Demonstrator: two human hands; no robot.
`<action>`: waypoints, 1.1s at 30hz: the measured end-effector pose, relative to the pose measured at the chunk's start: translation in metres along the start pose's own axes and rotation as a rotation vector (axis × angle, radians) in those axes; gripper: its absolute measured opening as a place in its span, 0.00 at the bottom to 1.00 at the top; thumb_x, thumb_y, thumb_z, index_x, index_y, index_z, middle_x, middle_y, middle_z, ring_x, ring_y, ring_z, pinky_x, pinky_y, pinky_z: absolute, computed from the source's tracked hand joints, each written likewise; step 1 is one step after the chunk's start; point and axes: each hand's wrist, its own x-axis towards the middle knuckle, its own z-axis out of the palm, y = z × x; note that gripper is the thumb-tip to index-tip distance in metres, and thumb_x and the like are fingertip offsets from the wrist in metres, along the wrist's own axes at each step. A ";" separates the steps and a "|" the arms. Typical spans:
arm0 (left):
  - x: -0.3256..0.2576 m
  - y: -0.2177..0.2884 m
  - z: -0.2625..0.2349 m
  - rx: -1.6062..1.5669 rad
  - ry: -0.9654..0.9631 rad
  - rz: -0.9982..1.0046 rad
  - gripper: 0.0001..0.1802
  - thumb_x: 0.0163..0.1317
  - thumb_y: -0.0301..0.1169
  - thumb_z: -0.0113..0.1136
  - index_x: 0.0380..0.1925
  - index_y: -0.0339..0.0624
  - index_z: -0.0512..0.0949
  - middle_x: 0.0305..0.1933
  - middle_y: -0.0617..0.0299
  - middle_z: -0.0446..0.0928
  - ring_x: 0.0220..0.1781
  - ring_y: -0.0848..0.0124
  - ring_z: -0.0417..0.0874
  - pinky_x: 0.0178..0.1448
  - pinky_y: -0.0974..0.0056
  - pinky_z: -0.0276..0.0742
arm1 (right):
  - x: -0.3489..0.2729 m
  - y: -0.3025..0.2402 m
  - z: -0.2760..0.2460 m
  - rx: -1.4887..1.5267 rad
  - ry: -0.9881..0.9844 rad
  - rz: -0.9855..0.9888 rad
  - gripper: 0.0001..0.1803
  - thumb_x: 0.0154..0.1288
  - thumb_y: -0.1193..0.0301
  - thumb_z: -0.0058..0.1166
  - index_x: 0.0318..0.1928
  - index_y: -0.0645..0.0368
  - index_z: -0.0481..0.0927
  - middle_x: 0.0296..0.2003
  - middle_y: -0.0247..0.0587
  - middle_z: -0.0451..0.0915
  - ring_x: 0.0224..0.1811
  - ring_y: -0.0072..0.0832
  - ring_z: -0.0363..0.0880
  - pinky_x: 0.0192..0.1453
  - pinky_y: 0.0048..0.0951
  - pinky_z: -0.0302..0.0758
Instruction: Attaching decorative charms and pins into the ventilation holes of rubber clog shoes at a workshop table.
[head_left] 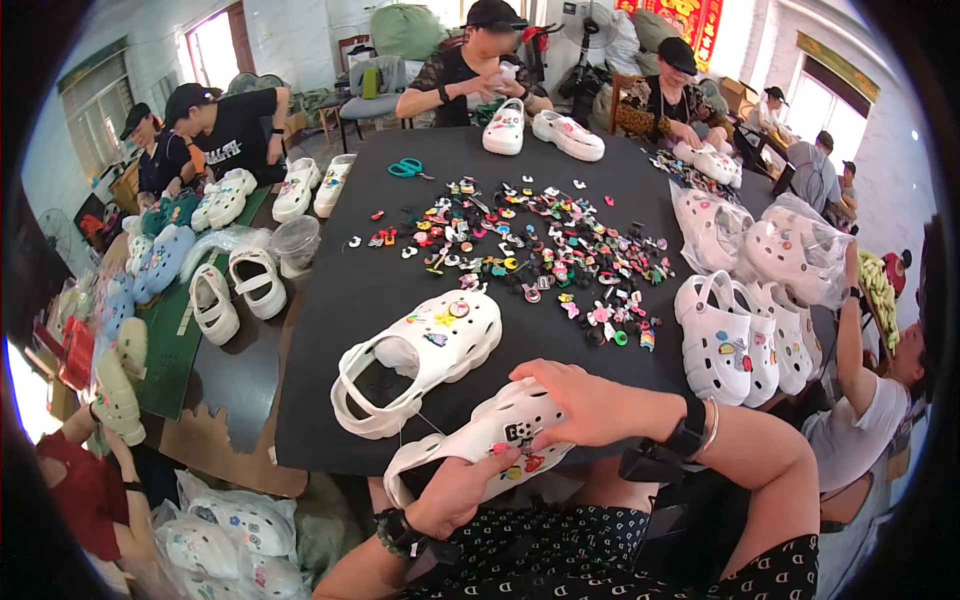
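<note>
A white clog (493, 425) is tilted at the table's near edge, between my two hands. My left hand (452, 495) grips its near side, with the thumb on the upper beside some colourful charms. Over the toe lies my right hand (580, 402), its fingers wrapped round the front and its thumb by a black-and-white charm (520, 433). The inside of the clog and several of my fingertips are hidden. Just beyond it rests a second white clog (425, 340) carrying a yellow flower charm and others. Past that, a pile of small colourful charms (540, 245) spreads over the black table (330, 290).
Teal-handled scissors (408, 168) lie at the far left. White clogs (715, 345) line the right edge, with plastic-wrapped ones (800, 245) behind. More clogs (255, 280) and a clear tub (296, 245) stand left. Several people work around; one (860, 400) reaches in from the right.
</note>
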 end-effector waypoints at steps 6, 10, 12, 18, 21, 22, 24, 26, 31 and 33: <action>-0.001 -0.002 0.001 -0.025 0.038 0.040 0.29 0.69 0.20 0.53 0.69 0.36 0.61 0.63 0.49 0.73 0.62 0.57 0.78 0.64 0.49 0.80 | -0.001 -0.011 -0.001 -0.038 -0.012 0.099 0.45 0.53 0.71 0.70 0.71 0.45 0.60 0.64 0.50 0.69 0.66 0.54 0.66 0.67 0.51 0.66; -0.001 -0.003 0.001 -0.018 0.053 0.041 0.29 0.68 0.19 0.52 0.69 0.36 0.61 0.62 0.49 0.74 0.62 0.57 0.79 0.64 0.53 0.80 | -0.001 -0.012 0.009 -0.160 0.023 0.090 0.43 0.55 0.72 0.68 0.70 0.41 0.62 0.64 0.46 0.67 0.64 0.51 0.67 0.62 0.55 0.67; 0.000 -0.004 -0.001 -0.023 0.082 0.006 0.29 0.68 0.20 0.54 0.68 0.36 0.62 0.62 0.51 0.74 0.62 0.60 0.78 0.65 0.55 0.77 | 0.001 -0.008 0.014 -0.217 0.064 0.055 0.41 0.56 0.71 0.67 0.69 0.42 0.63 0.61 0.46 0.69 0.59 0.50 0.69 0.57 0.55 0.68; 0.007 -0.005 -0.005 0.033 0.089 -0.003 0.29 0.69 0.21 0.50 0.70 0.34 0.59 0.65 0.46 0.71 0.64 0.52 0.77 0.67 0.46 0.77 | 0.000 0.005 0.016 -0.150 0.129 0.048 0.36 0.56 0.68 0.66 0.65 0.46 0.66 0.60 0.42 0.71 0.62 0.47 0.69 0.58 0.52 0.68; 0.008 -0.002 -0.003 -0.002 0.044 0.010 0.31 0.69 0.23 0.48 0.71 0.35 0.55 0.68 0.43 0.67 0.67 0.47 0.73 0.69 0.37 0.73 | -0.003 0.011 0.009 0.053 0.122 0.086 0.35 0.57 0.67 0.67 0.63 0.50 0.65 0.59 0.42 0.72 0.64 0.47 0.68 0.60 0.52 0.67; 0.007 0.000 -0.001 -0.008 0.021 0.016 0.32 0.69 0.24 0.48 0.71 0.35 0.54 0.69 0.43 0.65 0.69 0.46 0.71 0.69 0.34 0.71 | -0.005 0.012 0.011 0.079 0.103 0.078 0.33 0.58 0.66 0.67 0.61 0.53 0.64 0.59 0.43 0.71 0.64 0.47 0.67 0.62 0.54 0.66; 0.005 0.003 0.004 -0.102 -0.024 0.004 0.33 0.68 0.25 0.48 0.72 0.34 0.53 0.70 0.42 0.64 0.69 0.46 0.70 0.71 0.35 0.70 | -0.010 0.015 0.016 0.082 0.159 0.001 0.32 0.57 0.64 0.69 0.58 0.53 0.66 0.58 0.42 0.72 0.63 0.47 0.68 0.60 0.55 0.66; 0.002 0.006 0.011 -0.108 0.000 0.011 0.31 0.68 0.23 0.49 0.70 0.32 0.56 0.68 0.43 0.67 0.66 0.47 0.74 0.67 0.38 0.74 | -0.012 0.021 0.019 0.059 0.187 -0.085 0.31 0.56 0.63 0.70 0.54 0.53 0.67 0.56 0.41 0.72 0.62 0.47 0.69 0.58 0.55 0.69; -0.001 0.015 0.024 -0.126 -0.041 0.044 0.29 0.69 0.22 0.49 0.69 0.30 0.58 0.66 0.43 0.69 0.63 0.45 0.77 0.64 0.38 0.79 | -0.008 0.035 0.017 0.145 0.171 -0.207 0.29 0.55 0.66 0.67 0.54 0.54 0.67 0.56 0.43 0.71 0.62 0.47 0.68 0.58 0.47 0.71; -0.004 0.018 0.025 -0.096 -0.021 0.042 0.30 0.69 0.23 0.49 0.70 0.31 0.57 0.67 0.43 0.68 0.63 0.44 0.76 0.64 0.37 0.77 | -0.007 0.036 0.014 0.158 0.172 -0.218 0.29 0.55 0.66 0.66 0.54 0.54 0.67 0.55 0.44 0.71 0.62 0.48 0.67 0.58 0.46 0.72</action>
